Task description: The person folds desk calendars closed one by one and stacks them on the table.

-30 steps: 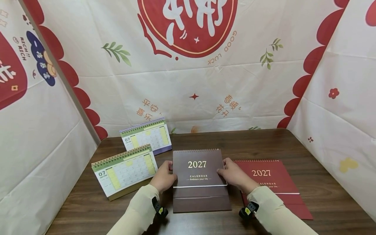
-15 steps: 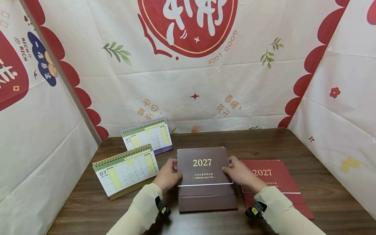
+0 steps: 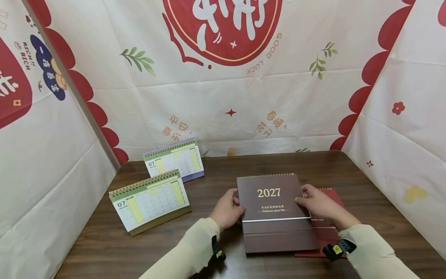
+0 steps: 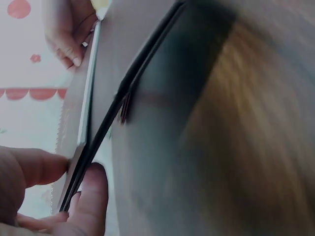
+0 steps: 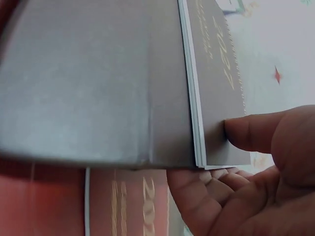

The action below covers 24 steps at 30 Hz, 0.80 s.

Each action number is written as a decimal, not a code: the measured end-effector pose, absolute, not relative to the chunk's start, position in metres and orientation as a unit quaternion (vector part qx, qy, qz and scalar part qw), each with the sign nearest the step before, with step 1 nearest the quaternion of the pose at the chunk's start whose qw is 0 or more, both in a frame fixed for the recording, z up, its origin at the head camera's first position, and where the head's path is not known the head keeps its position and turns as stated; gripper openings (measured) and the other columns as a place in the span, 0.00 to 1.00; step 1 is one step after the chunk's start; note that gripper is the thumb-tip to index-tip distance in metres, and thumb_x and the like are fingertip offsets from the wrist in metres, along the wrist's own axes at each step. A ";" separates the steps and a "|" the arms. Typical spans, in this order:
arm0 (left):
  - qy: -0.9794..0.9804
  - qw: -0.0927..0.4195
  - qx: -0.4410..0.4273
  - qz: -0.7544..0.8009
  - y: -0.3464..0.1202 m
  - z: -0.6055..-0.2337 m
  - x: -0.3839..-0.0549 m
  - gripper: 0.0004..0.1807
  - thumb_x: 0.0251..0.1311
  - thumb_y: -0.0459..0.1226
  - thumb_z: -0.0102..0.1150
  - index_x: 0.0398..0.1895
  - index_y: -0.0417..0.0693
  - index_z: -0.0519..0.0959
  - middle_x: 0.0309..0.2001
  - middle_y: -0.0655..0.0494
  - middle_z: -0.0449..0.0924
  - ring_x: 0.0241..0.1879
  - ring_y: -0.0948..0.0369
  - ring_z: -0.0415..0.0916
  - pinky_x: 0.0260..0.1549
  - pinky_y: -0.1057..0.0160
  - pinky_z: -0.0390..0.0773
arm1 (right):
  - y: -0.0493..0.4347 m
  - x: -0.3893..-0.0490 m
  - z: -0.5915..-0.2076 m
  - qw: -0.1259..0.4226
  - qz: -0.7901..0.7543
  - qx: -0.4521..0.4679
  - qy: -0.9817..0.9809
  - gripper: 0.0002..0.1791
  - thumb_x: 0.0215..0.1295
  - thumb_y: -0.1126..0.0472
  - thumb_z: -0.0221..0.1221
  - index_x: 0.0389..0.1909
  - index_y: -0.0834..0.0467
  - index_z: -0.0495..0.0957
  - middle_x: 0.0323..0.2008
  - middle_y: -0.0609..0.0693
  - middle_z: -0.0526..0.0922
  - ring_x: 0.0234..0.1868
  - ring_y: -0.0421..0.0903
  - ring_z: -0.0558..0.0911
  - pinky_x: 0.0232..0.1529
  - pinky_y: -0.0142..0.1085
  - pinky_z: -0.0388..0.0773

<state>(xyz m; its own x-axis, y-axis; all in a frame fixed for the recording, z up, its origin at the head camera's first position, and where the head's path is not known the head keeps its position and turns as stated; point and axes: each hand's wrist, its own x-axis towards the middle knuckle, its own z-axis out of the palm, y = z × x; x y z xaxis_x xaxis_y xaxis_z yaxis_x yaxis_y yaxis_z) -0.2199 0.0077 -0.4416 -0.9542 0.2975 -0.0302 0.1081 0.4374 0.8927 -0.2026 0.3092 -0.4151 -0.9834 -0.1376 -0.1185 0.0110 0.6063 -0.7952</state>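
A brown 2027 desk calendar [image 3: 275,203] with a spiral top edge is held between both hands, partly over the red 2027 calendar [image 3: 325,236]. My left hand [image 3: 227,209] pinches its left side, thumb in front and fingers behind. On the opposite side my right hand [image 3: 322,205] grips the edge, its thumb on the cover and its fingers behind. In the left wrist view, the brown calendar's side edge [image 4: 88,93] passes between thumb and fingers. The right wrist view shows the brown cover [image 5: 216,98] above the red calendar [image 5: 128,201].
Two standing calendars open at 07 are on the left: one with a gold base [image 3: 150,201], and behind it one with a purple base [image 3: 175,159]. They stand on a dark wooden table [image 3: 209,252]. White printed cloth [image 3: 223,93] walls the back and sides.
Both hands have carried the brown calendar to the right, from the middle of the table until it overlaps the red calendar in the head view. The two standing calendars stay in place.
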 end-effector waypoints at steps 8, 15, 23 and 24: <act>0.805 0.109 0.147 0.564 0.059 -0.444 -0.211 0.38 0.53 0.30 0.62 0.71 0.38 0.64 0.43 0.54 0.76 0.37 0.64 0.77 0.37 0.61 0.78 | 0.364 -0.190 -0.408 0.092 -0.435 -0.014 0.896 0.24 0.74 0.63 0.53 0.58 0.78 0.59 0.41 0.60 0.79 0.39 0.48 0.79 0.35 0.39 0.78; 0.785 0.156 0.177 0.573 0.083 -0.442 -0.208 0.27 0.59 0.37 0.64 0.63 0.43 0.74 0.54 0.57 0.77 0.51 0.61 0.76 0.47 0.61 0.77 | 0.396 -0.182 -0.407 0.110 -0.441 0.028 0.890 0.23 0.76 0.62 0.50 0.57 0.77 0.57 0.40 0.60 0.75 0.38 0.49 0.77 0.34 0.42 0.78; 0.766 0.202 0.166 0.587 0.094 -0.450 -0.202 0.20 0.60 0.38 0.66 0.56 0.48 0.79 0.51 0.58 0.79 0.48 0.64 0.75 0.43 0.62 0.77 | 0.406 -0.182 -0.418 0.116 -0.395 0.052 0.910 0.18 0.76 0.57 0.51 0.47 0.71 0.65 0.28 0.53 0.71 0.28 0.48 0.72 0.25 0.39 0.72; 0.765 0.203 0.165 0.588 0.095 -0.451 -0.202 0.20 0.59 0.38 0.66 0.55 0.49 0.79 0.52 0.58 0.78 0.48 0.64 0.75 0.43 0.62 0.77 | 0.407 -0.182 -0.420 0.117 -0.392 0.054 0.911 0.18 0.75 0.56 0.51 0.47 0.71 0.65 0.27 0.53 0.70 0.27 0.48 0.71 0.25 0.39 0.71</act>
<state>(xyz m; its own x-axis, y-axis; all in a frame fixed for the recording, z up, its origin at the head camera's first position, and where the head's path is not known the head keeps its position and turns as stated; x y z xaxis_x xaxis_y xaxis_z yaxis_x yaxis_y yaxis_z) -0.2016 0.0953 -0.4505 -0.8633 0.4909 -0.1168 0.0134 0.2537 0.9672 -0.1820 0.4068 -0.4202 -0.9669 0.0068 -0.2552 0.1899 0.6875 -0.7010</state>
